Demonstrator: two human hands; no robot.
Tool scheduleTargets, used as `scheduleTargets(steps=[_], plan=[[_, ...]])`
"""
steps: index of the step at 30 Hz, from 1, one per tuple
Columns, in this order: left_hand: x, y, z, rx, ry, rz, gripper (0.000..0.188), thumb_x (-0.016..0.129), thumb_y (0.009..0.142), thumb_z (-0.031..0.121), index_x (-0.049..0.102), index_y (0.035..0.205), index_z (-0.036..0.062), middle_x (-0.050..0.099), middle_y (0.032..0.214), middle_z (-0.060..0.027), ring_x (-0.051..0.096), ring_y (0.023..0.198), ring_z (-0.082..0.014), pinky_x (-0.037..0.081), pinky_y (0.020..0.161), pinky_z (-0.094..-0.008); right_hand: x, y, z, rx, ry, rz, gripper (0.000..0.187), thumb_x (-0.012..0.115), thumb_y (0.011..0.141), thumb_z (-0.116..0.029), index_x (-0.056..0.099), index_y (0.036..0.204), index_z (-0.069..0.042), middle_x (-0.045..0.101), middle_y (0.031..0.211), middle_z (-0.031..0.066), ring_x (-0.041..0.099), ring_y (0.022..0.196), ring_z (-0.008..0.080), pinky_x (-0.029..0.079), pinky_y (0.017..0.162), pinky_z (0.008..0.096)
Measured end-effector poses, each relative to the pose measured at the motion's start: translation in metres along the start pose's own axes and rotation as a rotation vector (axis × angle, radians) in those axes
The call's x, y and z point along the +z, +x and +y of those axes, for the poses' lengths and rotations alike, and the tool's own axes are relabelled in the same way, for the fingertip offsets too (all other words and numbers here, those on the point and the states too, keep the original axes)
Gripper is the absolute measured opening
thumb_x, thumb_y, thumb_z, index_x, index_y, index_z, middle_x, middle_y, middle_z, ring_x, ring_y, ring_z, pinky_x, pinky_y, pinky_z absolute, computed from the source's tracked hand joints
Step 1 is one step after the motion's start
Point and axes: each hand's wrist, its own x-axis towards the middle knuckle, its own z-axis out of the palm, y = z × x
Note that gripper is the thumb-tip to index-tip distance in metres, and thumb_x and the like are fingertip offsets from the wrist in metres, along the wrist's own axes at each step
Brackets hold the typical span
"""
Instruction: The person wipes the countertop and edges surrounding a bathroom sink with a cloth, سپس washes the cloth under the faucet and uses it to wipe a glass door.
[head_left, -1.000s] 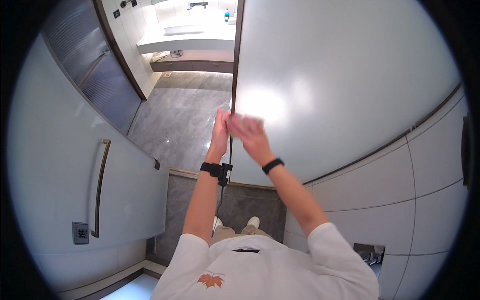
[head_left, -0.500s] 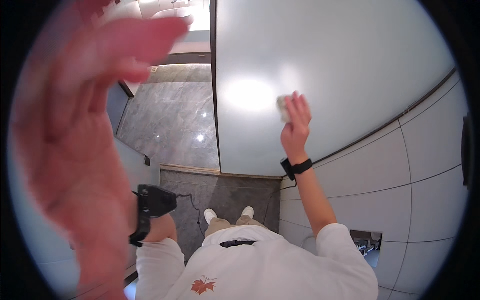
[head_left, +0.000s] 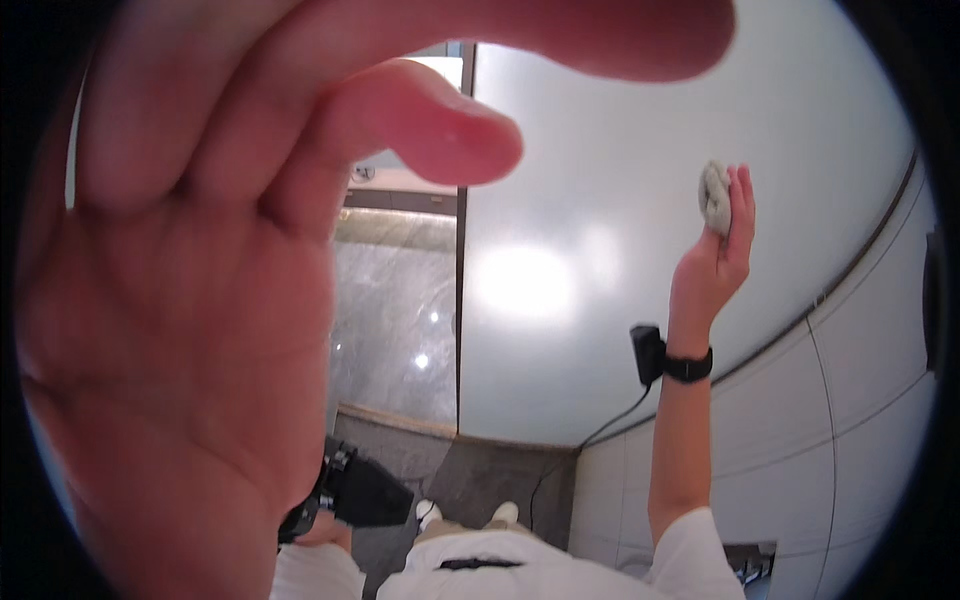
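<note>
My right hand is closed around a folded grey cloth at the right part of a frosted glass panel. The cloth shows along the left side of the fingers; whether it touches the glass cannot be told for sure. Very near the camera, my left hand fills the left of the view, palm showing. Its fingers are loosely bent and apart, with nothing in them. Some fingertips run past the upper edge.
Black wrist straps with boxes are on both wrists, a cable trailing from the right one. A dark-edged gap left of the panel shows grey marble floor. Pale wall tiles and a wall recess lie at the right.
My right hand has moved to the right with the cloth. My left hand has come closer to the camera and further right, covering more of the view.
</note>
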Motion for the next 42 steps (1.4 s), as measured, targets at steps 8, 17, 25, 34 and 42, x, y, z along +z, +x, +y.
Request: scheduleTargets(steps=[8, 17, 25, 34, 42], plan=[[-0.010, -0.007, -0.003, -0.041, 0.010, 0.036, 0.058, 0.073, 0.086, 0.027, 0.052, 0.133, 0.0005, 0.057, 0.131, -0.0199, 0.059, 0.118, -0.0280, 0.048, 0.097, -0.0371, -0.012, -0.005, 0.001, -0.016, 0.040, 0.008, 0.045, 0.042, 0.095, 0.014, 0.059, 0.133, -0.001, 0.050, 0.147, 0.0138, 0.049, 0.135, 0.0260, 0.040, 0.113, 0.0352], [0.033, -0.006, -0.020, -0.030, -0.039, -0.081, 0.066, 0.074, 0.085, 0.033, 0.049, 0.138, 0.0008, 0.054, 0.136, -0.0217, 0.057, 0.122, -0.0298, 0.048, 0.098, -0.0378, 0.010, -0.028, 0.043, -0.198, -0.137, -0.076, 0.049, 0.046, 0.090, 0.015, 0.063, 0.131, -0.006, 0.057, 0.142, 0.0101, 0.041, 0.141, 0.0297, 0.034, 0.117, 0.0400], [0.027, -0.028, -0.005, -0.053, -0.096, -0.092, 0.074, 0.075, 0.085, 0.038, 0.047, 0.141, 0.0010, 0.052, 0.141, -0.0234, 0.055, 0.126, -0.0314, 0.048, 0.099, -0.0384, -0.010, -0.005, 0.036, -0.151, -0.096, 0.123, 0.059, 0.045, 0.082, 0.018, 0.063, 0.132, -0.008, 0.059, 0.139, 0.0100, 0.048, 0.136, 0.0321, 0.039, 0.112, 0.0398], [0.056, -0.036, -0.075, -0.286, -0.003, 0.091, 0.063, 0.076, 0.087, 0.032, 0.053, 0.137, 0.0018, 0.057, 0.136, -0.0219, 0.060, 0.121, -0.0292, 0.050, 0.096, -0.0374, -0.004, -0.148, 0.060, -0.605, -0.291, -0.671, 0.049, 0.065, 0.080, 0.003, 0.070, 0.122, -0.022, 0.060, 0.138, -0.0085, 0.054, 0.130, 0.0156, 0.033, 0.119, 0.0399], [0.123, -0.178, -0.200, -0.817, 0.512, 0.632, 0.044, 0.078, 0.084, 0.015, 0.061, 0.123, 0.0021, 0.065, 0.114, -0.0106, 0.062, 0.099, -0.0171, 0.052, 0.082, -0.0300, 0.002, -0.075, 0.059, -0.222, -0.221, -0.048, 0.065, 0.054, 0.078, 0.014, 0.060, 0.136, -0.014, 0.052, 0.147, 0.0086, 0.039, 0.142, 0.0325, 0.028, 0.119, 0.0447]])
